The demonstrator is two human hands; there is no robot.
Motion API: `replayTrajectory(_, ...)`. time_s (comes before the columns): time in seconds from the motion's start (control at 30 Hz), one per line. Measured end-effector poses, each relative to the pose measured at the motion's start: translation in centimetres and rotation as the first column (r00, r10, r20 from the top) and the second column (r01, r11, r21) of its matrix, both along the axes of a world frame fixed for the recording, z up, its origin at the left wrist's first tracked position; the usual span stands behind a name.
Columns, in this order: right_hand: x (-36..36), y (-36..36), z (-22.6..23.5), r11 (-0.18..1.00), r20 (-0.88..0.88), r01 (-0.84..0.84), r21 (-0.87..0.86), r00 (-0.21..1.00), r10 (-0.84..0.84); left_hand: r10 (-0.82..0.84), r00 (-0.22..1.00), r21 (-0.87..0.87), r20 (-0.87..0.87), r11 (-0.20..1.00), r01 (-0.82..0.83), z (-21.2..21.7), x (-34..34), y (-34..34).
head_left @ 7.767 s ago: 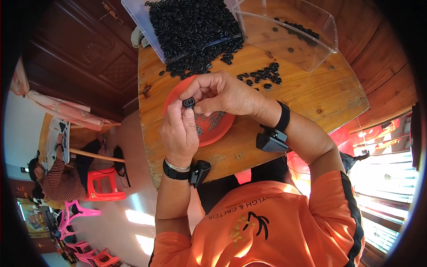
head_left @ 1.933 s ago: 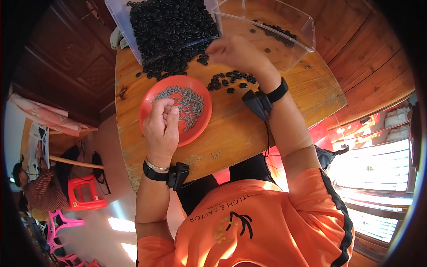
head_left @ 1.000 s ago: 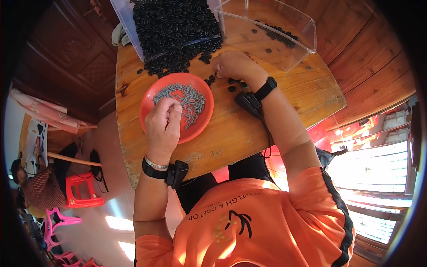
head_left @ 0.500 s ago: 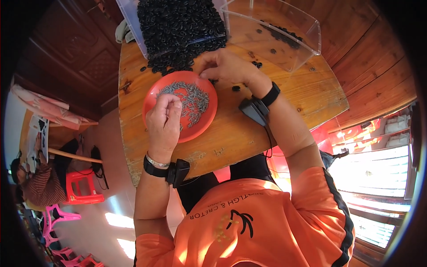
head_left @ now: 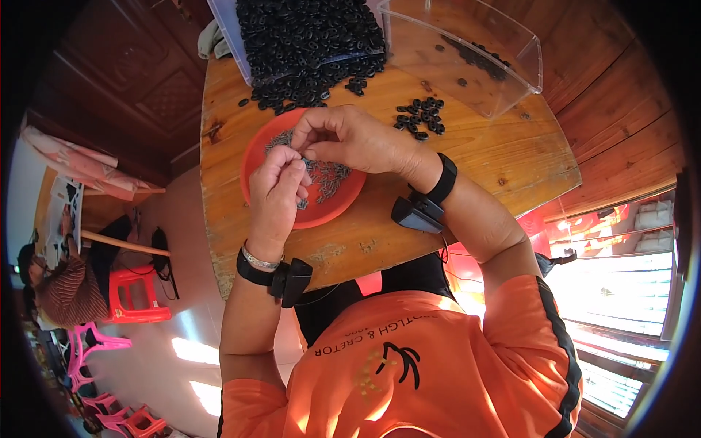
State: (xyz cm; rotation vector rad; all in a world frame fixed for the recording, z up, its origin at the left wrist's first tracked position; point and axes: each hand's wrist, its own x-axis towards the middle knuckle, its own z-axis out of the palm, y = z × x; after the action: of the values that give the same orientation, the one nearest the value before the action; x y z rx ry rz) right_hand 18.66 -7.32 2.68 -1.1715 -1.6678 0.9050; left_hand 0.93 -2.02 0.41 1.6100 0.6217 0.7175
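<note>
Whatever the left hand (head_left: pixel 276 196) and right hand (head_left: pixel 343 139) pinch over the orange dish (head_left: pixel 336 208) is too tiny to tell, maybe a spring. The black-parts bin (head_left: pixel 241 51) gets cut off at the top edge.

Both hands (head_left: pixel 307 164) meet over red dish (head_left: pixel 257 150).

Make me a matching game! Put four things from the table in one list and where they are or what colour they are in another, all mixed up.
Things:
1. plate
2. clear bin
3. small loose pile of black rings
4. left hand

Descriptions:
A. nearly empty, at the table's far right
B. on bare wood beside the right hand
C. orange-red, holding small grey metal pieces
D. over the plate, fingers pinched

Pairs: 1-C, 2-A, 3-B, 4-D
</note>
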Motion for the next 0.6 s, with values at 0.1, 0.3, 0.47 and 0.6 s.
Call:
replayTrajectory(0.1, -0.4, 0.2, -0.3, 1.0, -0.042, 0.026, 0.014, 0.999, -0.025, -0.015, 1.0, -0.05, 0.006, 0.999, 0.015, -0.1, -0.2, 0.2)
replayTrajectory(0.3, -0.8, 0.7, -1.3, 0.998, -0.269, 0.065, -0.004, 0.961, -0.064, -0.024, 1.0, -0.08, 0.004, 0.996, 0.024, -0.2, 0.0, 0.1)
replayTrajectory(0.47, -1.0, 0.3, -0.7, 1.0, -0.403, -0.005, 0.015, 0.915, 0.01, 0.017, 1.0, -0.106, 0.009, 0.994, -0.016, 0.2, -0.3, 0.3)
replayTrajectory(0.6, -0.4, 0.3, -1.2, 0.987, 0.044, 0.132, 0.096, 0.99, -0.137, 0.104, 0.991, -0.125, 0.09, 0.988, -0.093, 0.7, -0.3, 0.5)
